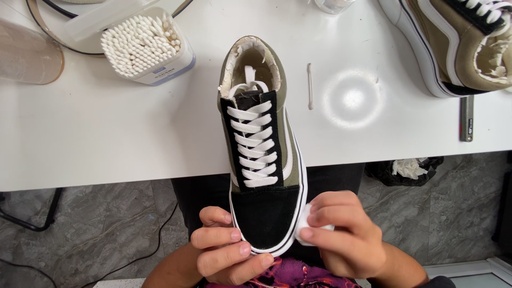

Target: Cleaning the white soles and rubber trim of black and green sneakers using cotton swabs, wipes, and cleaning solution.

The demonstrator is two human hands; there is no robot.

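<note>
Bracing the toe of the sneaker from the left, the left hand curls its fingers against the white sole edge, its grip closed on the toe so the shoe cannot slide; the right hand pinches a small white pad between fingertips and thumb and presses it to the right side of the sole rim, its grip closed on that pad; the shoe, olive with a black toe and white laces, lies with its heel on the white surface and its toe hanging past the near edge, which brings the rim within reach of both hands above the lap; far left, an open box of cotton swabs stands within easy reach; a single swab lies just right of the shoe's collar; the second sneaker rests far right, well apart, its torn lining showing; a dark slim tool lies near it; a clear container sits at the far left edge.
</note>
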